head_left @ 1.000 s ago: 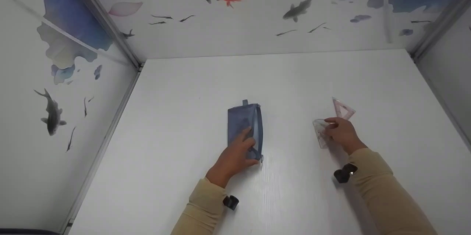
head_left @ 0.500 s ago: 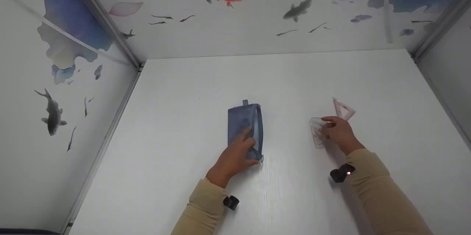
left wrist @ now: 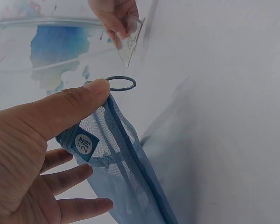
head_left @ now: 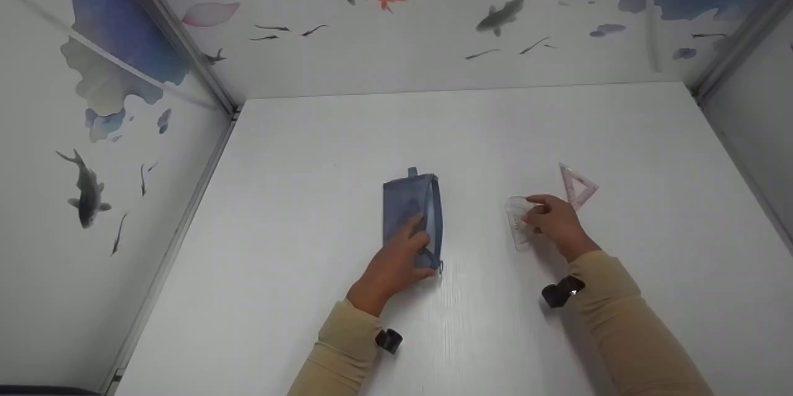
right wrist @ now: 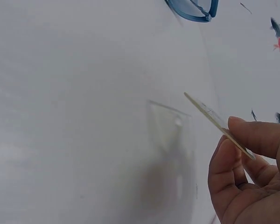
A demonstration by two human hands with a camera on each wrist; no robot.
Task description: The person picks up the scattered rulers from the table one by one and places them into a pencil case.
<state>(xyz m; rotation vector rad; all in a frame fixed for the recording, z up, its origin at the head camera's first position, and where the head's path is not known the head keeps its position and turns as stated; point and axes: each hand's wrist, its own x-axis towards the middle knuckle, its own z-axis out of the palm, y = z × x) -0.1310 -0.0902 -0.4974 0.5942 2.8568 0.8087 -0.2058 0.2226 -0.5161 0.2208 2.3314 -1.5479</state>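
Note:
A blue mesh zip pencil pouch (head_left: 399, 201) lies on the white table with its zip side gaping. My left hand (head_left: 387, 269) holds it near the lower end, the thumb at the zip corner beside a ring pull (left wrist: 134, 84), as the left wrist view shows. To the right, my right hand (head_left: 560, 225) pinches a clear plastic protractor (head_left: 514, 216) between thumb and fingers. In the right wrist view the protractor (right wrist: 212, 117) appears almost edge-on, tilted above the table, its shadow falling beneath it. Part of the protractor is hidden behind the fingers.
A small clear set square (head_left: 566, 176) with pinkish markings lies just beyond my right hand. White panels printed with fish enclose the table (head_left: 310, 154) at the back and both sides. Each sleeve carries a small black camera (head_left: 389, 341).
My right hand has moved left with the protractor, closer to the pouch and away from the set square. The left hand and the pouch have stayed in place.

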